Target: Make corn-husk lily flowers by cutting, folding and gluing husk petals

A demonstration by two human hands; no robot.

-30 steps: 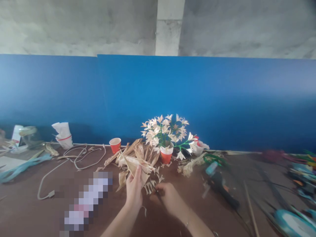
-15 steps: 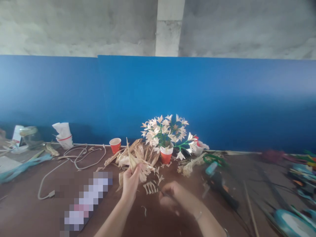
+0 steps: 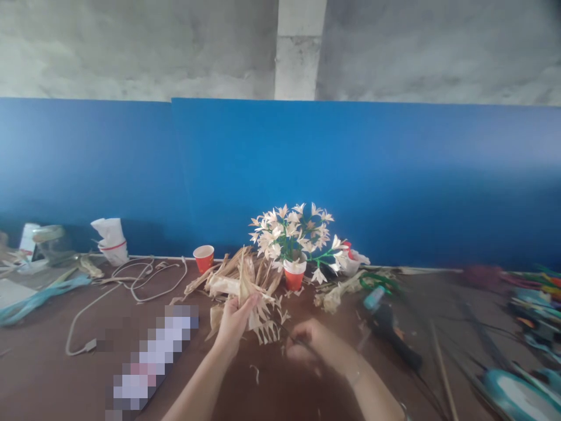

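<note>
My left hand (image 3: 236, 318) is closed on a pale dried corn husk (image 3: 248, 286), pinched between thumb and fingers with its pointed end up. Apart from it on the right, my right hand (image 3: 307, 342) is curled and blurred around a thin dark tool that looks like scissors; its blades are hardly visible. Between the hands lie cut husk strips (image 3: 268, 334) with pointed ends on the brown table (image 3: 280, 392). A heap of dried husks (image 3: 223, 285) lies behind my left hand. Beyond stands a red and white paper cup (image 3: 293, 279) full of white husk flowers (image 3: 302, 228) on green stems.
An open red paper cup (image 3: 204, 258) stands behind the heap. A white cable (image 3: 131, 280) loops at left, near a pixelated oblong object (image 3: 151, 362). To the right lie a dark glue gun (image 3: 397, 339), a thin stick (image 3: 443, 371) and a teal tape roll (image 3: 521, 397).
The husk in my left hand has shifted slightly right and lower in view, and its tip has turned. My right hand has drawn a little to the right, away from the cut strips.
</note>
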